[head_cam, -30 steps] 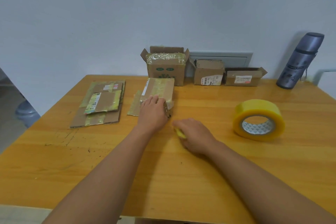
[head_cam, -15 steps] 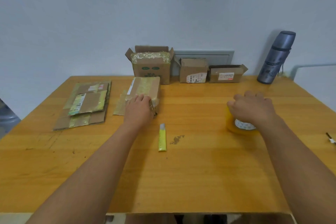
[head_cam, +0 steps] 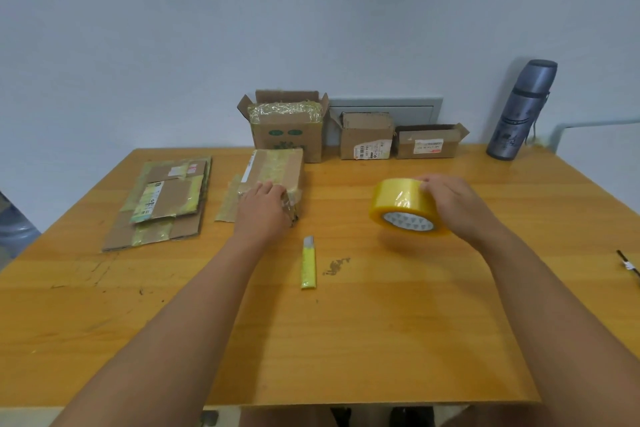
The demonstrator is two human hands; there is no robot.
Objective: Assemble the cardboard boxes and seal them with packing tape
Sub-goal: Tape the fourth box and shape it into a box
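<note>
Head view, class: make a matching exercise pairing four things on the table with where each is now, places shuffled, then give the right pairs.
Things:
1. tape roll
2. yellow utility knife
3. flask
4. flattened cardboard boxes

Places:
A. lying on the table's left part
B. standing at the far right by the wall
C. gripped in the right hand, tilted
D. lying on the table near the left hand

Pairs: 1-C, 2-D, 3-B, 4-A
</note>
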